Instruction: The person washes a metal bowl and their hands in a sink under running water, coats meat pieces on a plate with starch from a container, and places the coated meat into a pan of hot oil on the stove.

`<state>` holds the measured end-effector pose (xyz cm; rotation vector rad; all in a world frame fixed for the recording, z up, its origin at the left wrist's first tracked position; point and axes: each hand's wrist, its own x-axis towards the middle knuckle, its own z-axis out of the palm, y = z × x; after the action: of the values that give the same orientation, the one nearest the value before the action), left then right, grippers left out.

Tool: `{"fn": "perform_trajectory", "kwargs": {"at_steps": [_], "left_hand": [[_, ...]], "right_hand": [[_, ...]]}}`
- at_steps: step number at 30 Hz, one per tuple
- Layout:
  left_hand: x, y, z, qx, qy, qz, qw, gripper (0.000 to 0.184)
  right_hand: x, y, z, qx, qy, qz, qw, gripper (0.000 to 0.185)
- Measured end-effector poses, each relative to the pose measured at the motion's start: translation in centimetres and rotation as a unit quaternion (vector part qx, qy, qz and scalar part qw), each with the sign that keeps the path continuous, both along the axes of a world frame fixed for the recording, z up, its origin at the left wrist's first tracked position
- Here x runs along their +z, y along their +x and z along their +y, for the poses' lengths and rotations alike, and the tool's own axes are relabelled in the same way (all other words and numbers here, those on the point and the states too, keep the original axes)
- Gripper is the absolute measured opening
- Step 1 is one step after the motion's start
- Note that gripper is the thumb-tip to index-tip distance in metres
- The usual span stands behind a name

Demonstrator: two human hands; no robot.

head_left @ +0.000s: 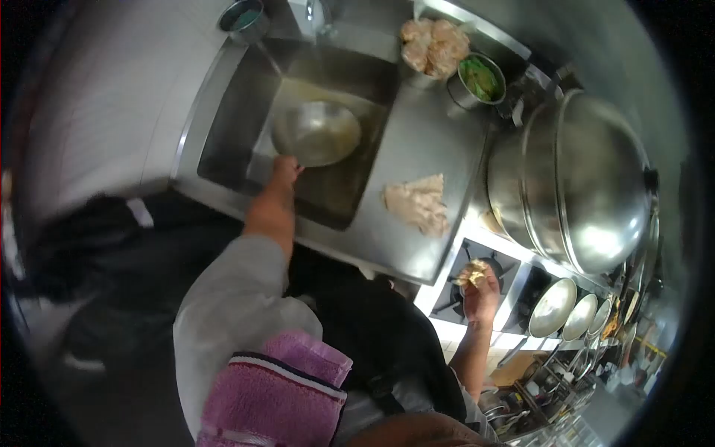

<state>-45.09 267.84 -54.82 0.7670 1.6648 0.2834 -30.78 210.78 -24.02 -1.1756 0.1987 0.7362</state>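
Glare whitens patches of the domed steel vessel beyond the right hand; the sink around the left hand looks dim, softly blurred; fisheye curvature darkens the corners

Bowl in left hand, golden wad in right hand

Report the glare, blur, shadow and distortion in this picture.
Head view: strong fisheye curving, black corners; head view: bright glare on the large steel vessel; head view: the metal bowl and left hand look soft, perhaps from motion; head view: lower left dark, little detail; head view: yellowish item in the right hand too blurred to identify.
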Motion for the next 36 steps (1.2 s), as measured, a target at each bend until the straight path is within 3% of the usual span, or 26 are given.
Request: {"fn": "perform_trajectory", "kwargs": {"at_steps": [2, 4, 5, 7, 8, 9, 10, 11, 12, 13, 14, 16, 17, 19, 21, 22, 23, 24, 25, 27, 28, 29, 31, 33, 36], "left_hand": [[-5.3, -0.5, 1.7, -0.013, -0.02, -0.002, 1.0, 0.035], [-10.0, 0.5, 4.7, -0.164, 0.034, 0.018, 0.986, 0.048], [-9.2, 2.4, 6.7, -0.167, 0.036, 0.015, 0.985, 0.048], [-3.5, 8.3, 10.4, -0.224, 0.295, 0.162, 0.915, 0.063], [2.3, 11.0, 11.8, -0.24, 0.412, 0.101, 0.873, 0.065], [7.4, 13.6, 13.0, -0.251, 0.52, 0.036, 0.816, 0.067], [8.9, 16.9, 15.0, -0.228, 0.512, 0.002, 0.828, 0.061], [10.2, 19.4, 16.7, -0.208, 0.502, -0.03, 0.839, 0.055], [12.2, 20.2, 16.8, -0.216, 0.498, -0.032, 0.839, 0.055], [15.4, 20.6, 16.7, -0.313, 0.31, -0.204, 0.874, 0.047], [17.6, 21.0, 16.6, -0.383, 0.099, -0.359, 0.845, 0.04], [18.8, 21.2, 15.7, -0.375, 0.13, -0.363, 0.843, 0.037], [19.2, 20.3, 14.8, -0.364, 0.16, -0.365, 0.842, 0.034], [20.0, 18.0, 13.5, -0.357, 0.182, -0.365, 0.84, 0.035], [18.4, 16.6, 13.2, -0.301, 0.282, -0.241, 0.878, 0.036], [14.1, 15.9, 13.8, -0.281, 0.341, -0.216, 0.87, 0.039], [12.6, 15.2, 13.4, -0.288, 0.338, -0.214, 0.87, 0.039], [11.6, 14.2, 12.7, -0.27, 0.362, -0.177, 0.874, 0.043], [11.2, 13.2, 11.8, -0.252, 0.386, -0.14, 0.877, 0.046], [15.5, 12.1, 8.6, -0.248, 0.385, -0.14, 0.878, 0.047], [17.8, 12.0, 7.2, -0.24, 0.387, -0.141, 0.879, 0.048], [18.6, 12.1, 6.3, -0.245, 0.384, -0.139, 0.879, 0.048], [18.9, 12.6, 5.0, -0.216, 0.301, -0.313, 0.875, 0.051], [17.4, 13.6, 5.2, -0.191, 0.241, -0.342, 0.888, 0.05], [10.4, 14.9, 9.1, -0.122, 0.037, -0.418, 0.899, 0.051]], "right_hand": [[-1.5, -0.4, 4.9, 0.048, 0.045, 0.017, 0.998, 0.029], [-1.0, 0.0, 12.4, 0.1, 0.072, 0.008, 0.992, 0.033], [-0.8, -0.3, 16.8, 0.071, 0.084, 0.014, 0.994, 0.035], [-2.8, 1.5, 24.1, 0.162, 0.097, 0.007, 0.982, 0.037], [-4.7, 2.8, 27.2, 0.224, 0.122, 0.015, 0.967, 0.037], [-4.8, 3.2, 31.8, 0.219, 0.072, -0.017, 0.973, 0.037], [-4.9, 4.1, 36.2, 0.231, 0.029, -0.025, 0.972, 0.036], [-8.6, 5.5, 39.4, 0.249, 0.061, -0.058, 0.965, 0.034], [-9.3, 6.3, 43.0, 0.244, 0.002, -0.073, 0.967, 0.032], [-11.2, 7.1, 46.2, 0.249, -0.019, -0.102, 0.963, 0.032], [-12.3, 8.1, 49.1, 0.254, -0.007, -0.083, 0.964, 0.032], [-13.9, 9.2, 54.0, 0.207, -0.013, -0.037, 0.978, 0.031], [-16.4, 10.1, 55.5, 0.243, -0.071, -0.146, 0.956, 0.027], [-19.2, 11.4, 58.7, 0.271, -0.13, -0.244, 0.922, 0.024], [-20.1, 12.0, 61.8, 0.167, -0.012, 0.005, 0.986, 0.018], [-20.6, 12.3, 63.0, 0.161, -0.012, 0.009, 0.987, 0.018], [-21.5, 12.4, 63.9, 0.21, -0.148, -0.113, 0.96, 0.02], [-22.2, 12.2, 64.3, 0.253, -0.28, -0.23, 0.897, 0.023], [-22.0, 11.7, 64.3, 0.251, -0.282, -0.224, 0.899, 0.023], [-20.8, 11.0, 64.1, 0.319, -0.385, -0.438, 0.747, 0.031], [-20.7, 10.7, 64.4, 0.318, -0.386, -0.433, 0.75, 0.031], [-20.7, 10.2, 64.9, 0.299, -0.411, -0.397, 0.764, 0.034], [-21.3, 9.7, 65.4, 0.267, -0.445, -0.342, 0.783, 0.037], [-22.5, 9.0, 64.6, 0.268, -0.433, -0.336, 0.792, 0.039], [-24.9, 6.6, 63.9, 0.28, -0.393, -0.358, 0.8, 0.04]]}}
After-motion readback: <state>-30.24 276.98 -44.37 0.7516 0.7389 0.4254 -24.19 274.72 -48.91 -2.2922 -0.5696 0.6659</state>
